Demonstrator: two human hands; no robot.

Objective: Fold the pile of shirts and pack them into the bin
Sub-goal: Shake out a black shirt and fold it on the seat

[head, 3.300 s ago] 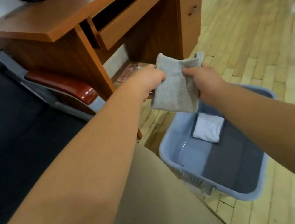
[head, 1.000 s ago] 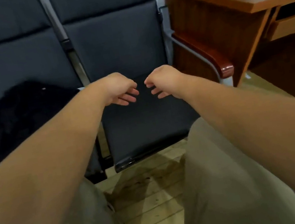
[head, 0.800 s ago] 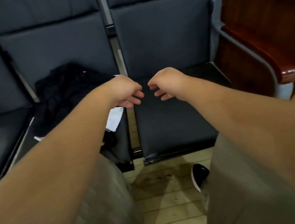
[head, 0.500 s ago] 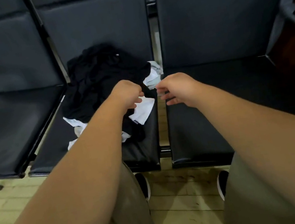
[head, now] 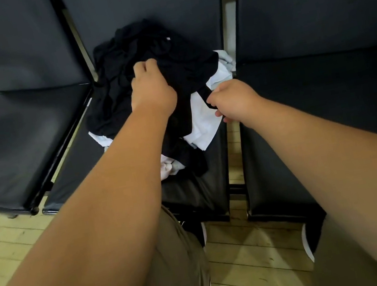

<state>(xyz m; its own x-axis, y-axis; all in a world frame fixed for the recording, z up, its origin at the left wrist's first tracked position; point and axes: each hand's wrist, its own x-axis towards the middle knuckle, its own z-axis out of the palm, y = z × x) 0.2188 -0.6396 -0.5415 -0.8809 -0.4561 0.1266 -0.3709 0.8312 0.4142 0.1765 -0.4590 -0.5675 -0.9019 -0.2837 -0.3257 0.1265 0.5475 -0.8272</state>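
A: Left hand (head: pixel 151 87) closed on the black shirt (head: pixel 170 75) atop the pile (head: pixel 161 97) on the middle seat (head: pixel 205 185). Right hand (head: pixel 233 101) pinches the shirt's hem at the pile's right edge.

B: Bin?

A: Out of view.

B: Advice?

A: Lift the black shirt alone; shake the white shirts (head: pixel 203 120) free under the pile before folding.
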